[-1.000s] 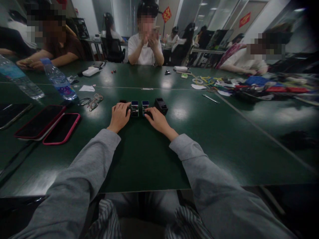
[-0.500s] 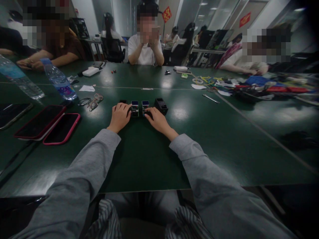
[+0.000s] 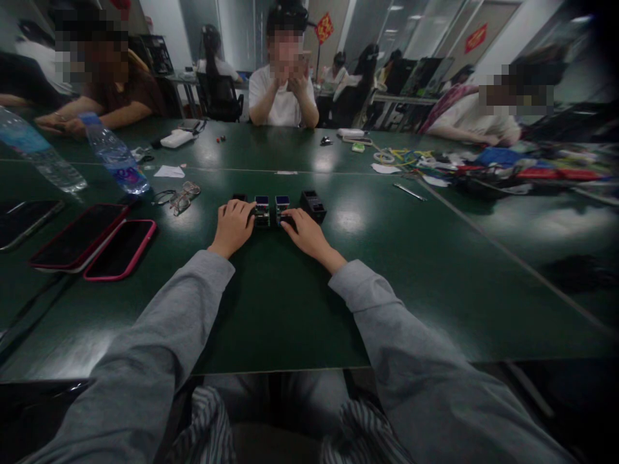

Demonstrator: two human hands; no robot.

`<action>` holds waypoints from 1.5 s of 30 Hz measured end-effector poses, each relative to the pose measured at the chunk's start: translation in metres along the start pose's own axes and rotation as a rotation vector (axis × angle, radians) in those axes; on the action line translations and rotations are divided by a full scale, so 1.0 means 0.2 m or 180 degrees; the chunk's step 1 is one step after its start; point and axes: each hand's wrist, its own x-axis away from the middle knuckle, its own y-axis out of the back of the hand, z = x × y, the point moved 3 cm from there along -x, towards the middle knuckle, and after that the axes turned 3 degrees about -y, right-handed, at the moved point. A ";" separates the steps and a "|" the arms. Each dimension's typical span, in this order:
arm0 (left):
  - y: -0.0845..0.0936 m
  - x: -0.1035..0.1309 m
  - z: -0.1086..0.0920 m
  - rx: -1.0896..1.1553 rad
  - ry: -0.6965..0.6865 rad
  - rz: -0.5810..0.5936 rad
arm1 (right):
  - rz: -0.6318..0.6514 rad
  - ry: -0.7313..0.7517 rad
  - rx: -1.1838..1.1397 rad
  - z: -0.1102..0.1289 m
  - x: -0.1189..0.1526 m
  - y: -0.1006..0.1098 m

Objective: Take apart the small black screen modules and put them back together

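Observation:
Two small electronic modules with dark blue screens stand side by side on the green table [image 3: 285, 290], a narrow gap between them. My left hand [image 3: 233, 225] rests its curved fingers against the left module [image 3: 262, 210]. From the other side, my right hand [image 3: 304, 233] has its fingers at the right module [image 3: 282, 201]. A black box-like part [image 3: 313, 205] stands just beyond my right hand. Another black part [image 3: 239, 196] is mostly hidden behind my left hand. Both modules appear to sit on the tabletop.
Phones [image 3: 120, 250], a bottle [image 3: 118, 158] and glasses [image 3: 184, 197] lie or stand to the left. A metal tool [image 3: 409, 192] lies to the right, before a pile of cables [image 3: 507, 169]. A person [image 3: 283, 96] sits opposite, with others at both sides.
My hands and the modules stay in place. The person at the far left has shifted slightly.

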 end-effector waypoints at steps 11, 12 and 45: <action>-0.01 0.00 0.01 0.0038 -0.0009 0.0035 | 0.0217 0.0024 0.0270 0.00 0.00 -0.01; -0.01 0.00 0.00 0.0029 -0.0042 0.0047 | 0.0233 0.0032 0.0290 -0.01 0.00 -0.01; -0.15 0.01 0.45 0.0923 0.1461 -0.0346 | -0.0504 -0.1159 0.0254 -0.23 0.01 0.03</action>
